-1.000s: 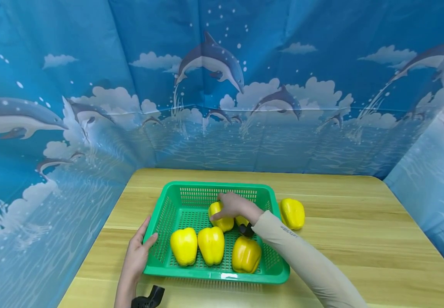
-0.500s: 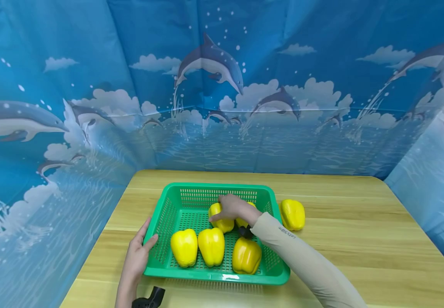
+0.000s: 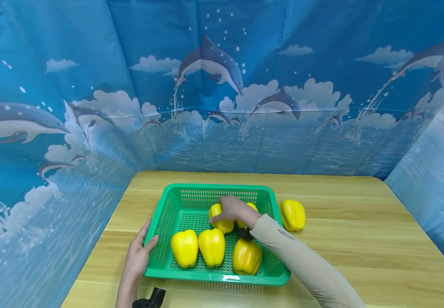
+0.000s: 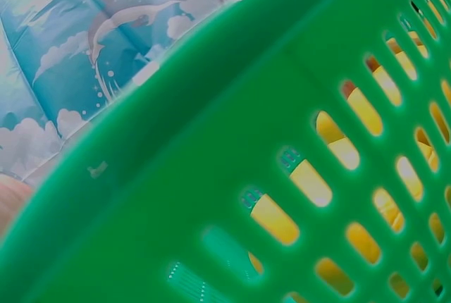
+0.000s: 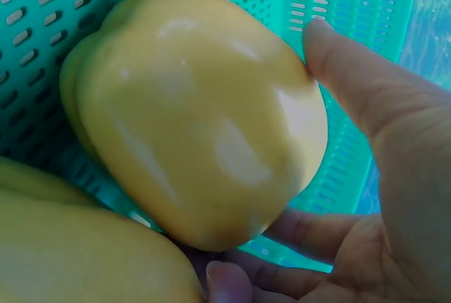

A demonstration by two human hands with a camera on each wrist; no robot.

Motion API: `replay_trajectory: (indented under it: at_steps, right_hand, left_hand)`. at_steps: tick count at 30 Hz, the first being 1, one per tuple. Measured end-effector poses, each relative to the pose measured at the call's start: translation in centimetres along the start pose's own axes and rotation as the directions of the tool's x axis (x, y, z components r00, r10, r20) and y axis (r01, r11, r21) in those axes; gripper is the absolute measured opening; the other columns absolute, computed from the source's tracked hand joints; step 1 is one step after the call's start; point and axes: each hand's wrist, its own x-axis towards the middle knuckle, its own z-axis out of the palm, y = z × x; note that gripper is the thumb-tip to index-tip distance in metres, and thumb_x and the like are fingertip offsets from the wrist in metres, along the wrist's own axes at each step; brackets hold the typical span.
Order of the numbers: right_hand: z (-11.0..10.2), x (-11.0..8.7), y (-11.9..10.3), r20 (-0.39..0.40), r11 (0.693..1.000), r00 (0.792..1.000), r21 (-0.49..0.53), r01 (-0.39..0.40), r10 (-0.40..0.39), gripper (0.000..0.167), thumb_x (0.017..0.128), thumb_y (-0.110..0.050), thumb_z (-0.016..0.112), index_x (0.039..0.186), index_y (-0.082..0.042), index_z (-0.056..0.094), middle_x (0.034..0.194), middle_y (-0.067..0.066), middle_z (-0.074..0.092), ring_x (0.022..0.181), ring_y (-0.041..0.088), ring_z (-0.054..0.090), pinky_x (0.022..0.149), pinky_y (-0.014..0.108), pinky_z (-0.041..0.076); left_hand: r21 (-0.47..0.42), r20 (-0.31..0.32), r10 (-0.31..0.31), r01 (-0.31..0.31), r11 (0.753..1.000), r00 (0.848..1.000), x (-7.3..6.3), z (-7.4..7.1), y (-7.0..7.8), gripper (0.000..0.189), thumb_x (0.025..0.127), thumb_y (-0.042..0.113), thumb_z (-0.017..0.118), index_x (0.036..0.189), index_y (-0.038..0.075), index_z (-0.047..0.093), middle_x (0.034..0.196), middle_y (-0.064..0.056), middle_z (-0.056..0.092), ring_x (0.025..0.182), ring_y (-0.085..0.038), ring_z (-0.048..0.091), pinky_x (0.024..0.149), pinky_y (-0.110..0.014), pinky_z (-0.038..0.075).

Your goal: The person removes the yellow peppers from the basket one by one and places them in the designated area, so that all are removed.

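A green plastic basket (image 3: 218, 278) with slotted walls stands on the table, several yellow bell peppers inside. My left hand (image 3: 136, 254) holds the basket's left side, thumb over the rim and fingers along the outer wall; its wrist view is mostly green basket wall (image 4: 176, 141). My right hand (image 3: 234, 209) reaches in toward the back and grips a yellow bell pepper (image 3: 222, 225). Another pepper (image 3: 252, 206) is partly hidden behind that wrist. Along the front lie three peppers, at left (image 3: 185, 249), middle (image 3: 212, 248) and right (image 3: 247, 256). The right wrist view shows a pepper (image 5: 197, 120) against the hand.
One yellow bell pepper (image 3: 293, 215) lies on the wooden table (image 3: 360, 231) just outside the basket's right wall. A blue curtain (image 3: 222, 145) printed with dolphins hangs behind the table and along both sides.
My right wrist has shifted slightly, so more of the pepper behind it shows. The right hand stays on the same pepper, and the left hand remains at the basket's left side.
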Motion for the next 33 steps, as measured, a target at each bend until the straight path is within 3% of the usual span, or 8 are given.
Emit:
replay_trajectory:
  at_steps: [6,12,18,25,33]
  right_hand:
    - [0.32,0.00,0.04,-0.001,1.000,1.000,-0.030,0.000,0.000,0.092,0.083,-0.053,0.067,0.146,0.003,0.031,0.137,0.020,0.048,0.119,0.033,0.049,0.098,0.044,0.041]
    - [0.39,-0.08,0.05,-0.008,0.999,1.000,-0.050,0.015,-0.016,0.088,0.082,-0.055,0.066,0.142,0.003,0.038,0.132,0.020,0.052,0.116,0.033,0.051,0.095,0.044,0.043]
    - [0.27,-0.15,0.21,-0.009,1.000,1.000,-0.017,0.027,-0.027,0.087,0.082,-0.054,0.067,0.142,0.002,0.038,0.132,0.020,0.052,0.117,0.033,0.051,0.094,0.043,0.044]
    - [0.22,-0.07,0.53,-0.023,0.998,0.999,0.037,0.042,-0.041,0.080,0.081,-0.052,0.069,0.137,0.001,0.046,0.122,0.016,0.057,0.105,0.029,0.055,0.083,0.041,0.047]
    - [-0.02,-0.09,0.93,-0.058,0.992,0.998,0.118,0.033,-0.026,0.086,0.081,-0.051,0.071,0.142,0.000,0.038,0.124,0.015,0.056,0.105,0.027,0.056,0.084,0.041,0.048]
  left_hand:
    - [-0.012,0.004,-0.001,0.001,1.000,1.000,-0.01,0.08,0.00,0.059,0.101,0.012,0.044,0.153,0.008,0.015,0.157,-0.010,0.009,0.142,-0.028,0.006,0.112,-0.047,0.012]
    - [-0.010,0.003,-0.004,0.004,1.000,1.000,-0.08,0.07,0.03,0.059,0.101,0.012,0.044,0.153,0.008,0.015,0.157,-0.011,0.009,0.142,-0.029,0.005,0.112,-0.048,0.010]
    - [-0.006,0.005,0.001,-0.001,1.000,1.000,-0.02,0.04,-0.02,0.059,0.102,0.012,0.044,0.153,0.009,0.015,0.157,-0.010,0.009,0.142,-0.029,0.005,0.112,-0.048,0.011]
    - [-0.007,0.010,-0.001,0.001,1.000,1.000,0.07,-0.06,-0.12,0.059,0.102,0.011,0.043,0.153,0.009,0.015,0.157,-0.010,0.008,0.142,-0.028,0.005,0.112,-0.047,0.012]
    - [-0.002,0.006,0.003,-0.003,1.000,1.000,0.11,-0.02,-0.05,0.059,0.102,0.012,0.044,0.152,0.007,0.015,0.157,-0.010,0.008,0.142,-0.028,0.005,0.112,-0.047,0.011]
